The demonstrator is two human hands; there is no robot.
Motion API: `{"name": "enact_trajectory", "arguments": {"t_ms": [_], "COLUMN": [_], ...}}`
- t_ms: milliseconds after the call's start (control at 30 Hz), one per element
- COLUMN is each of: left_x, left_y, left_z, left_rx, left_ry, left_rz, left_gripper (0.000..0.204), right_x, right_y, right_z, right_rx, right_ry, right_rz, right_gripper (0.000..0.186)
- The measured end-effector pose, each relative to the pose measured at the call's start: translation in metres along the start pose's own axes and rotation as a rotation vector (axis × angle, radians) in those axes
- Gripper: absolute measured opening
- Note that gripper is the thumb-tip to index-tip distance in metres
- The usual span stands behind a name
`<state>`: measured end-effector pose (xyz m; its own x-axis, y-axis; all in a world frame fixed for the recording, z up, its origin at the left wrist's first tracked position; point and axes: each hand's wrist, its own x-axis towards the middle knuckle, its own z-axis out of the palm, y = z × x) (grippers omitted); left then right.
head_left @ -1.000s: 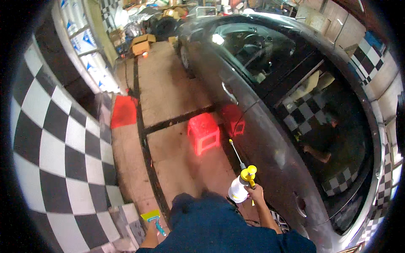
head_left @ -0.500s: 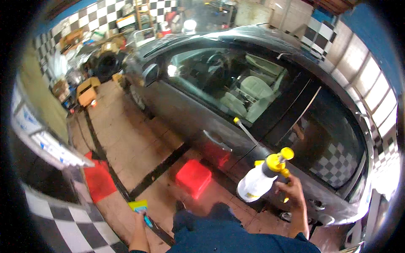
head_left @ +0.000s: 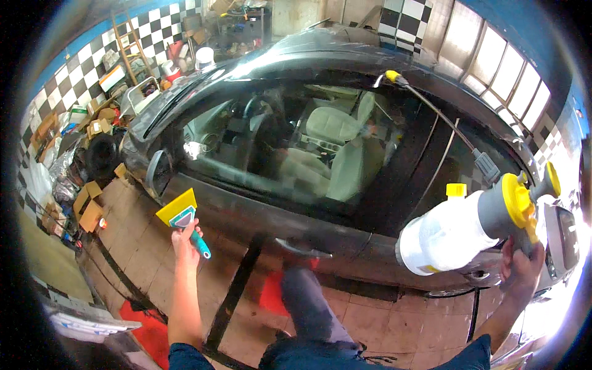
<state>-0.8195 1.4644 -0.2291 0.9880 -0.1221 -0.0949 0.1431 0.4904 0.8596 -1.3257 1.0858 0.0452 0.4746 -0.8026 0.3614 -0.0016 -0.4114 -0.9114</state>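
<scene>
My left hand (head_left: 186,239) is closed round the teal handle of a squeegee (head_left: 179,208) with a broad yellow blade. It is held up beside the dark car's front door, apart from the glass. My right hand (head_left: 523,268) grips the handle of a pump sprayer (head_left: 445,234), a white bottle with a grey and yellow head, tilted on its side. From it a long thin wand (head_left: 441,115) reaches up over the rear door to a yellow nozzle at the roof edge. The front side window (head_left: 259,148) shows pale seats behind it.
A red stool (head_left: 271,295) stands on the tiled floor, partly hidden behind my leg. The side mirror (head_left: 158,171) juts out at the left. Boxes, a tyre (head_left: 102,154) and a ladder (head_left: 128,49) line the far left. A red mat (head_left: 143,330) lies at lower left.
Both hands have risen, the left with the squeegee up to the car door, the right with the sprayer up and rightward. The wand now reaches the roof edge. My leg has moved over the stool.
</scene>
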Motion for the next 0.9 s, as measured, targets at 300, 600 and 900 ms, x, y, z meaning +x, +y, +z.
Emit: {"name": "enact_trajectory", "arguments": {"t_ms": [300,600,900], "left_x": [0.159,0.002,-0.070], "left_y": [0.148,0.207,0.209], "left_z": [0.156,0.230,0.262], "left_rx": [-0.163,-0.275,-0.375], "left_ry": [-0.207,0.072,-0.033], "left_rz": [0.154,-0.466,-0.660], "left_gripper": [0.020,0.035,0.057], "right_x": [0.150,0.221,0.188], "right_y": [-0.044,-0.101,-0.115], "right_z": [0.139,0.286,0.406], "right_rx": [-0.247,0.071,0.025], "right_ry": [-0.594,-1.088,-1.130], "right_rz": [0.273,0.310,0.291], "right_gripper": [0.044,0.046,0.043]}}
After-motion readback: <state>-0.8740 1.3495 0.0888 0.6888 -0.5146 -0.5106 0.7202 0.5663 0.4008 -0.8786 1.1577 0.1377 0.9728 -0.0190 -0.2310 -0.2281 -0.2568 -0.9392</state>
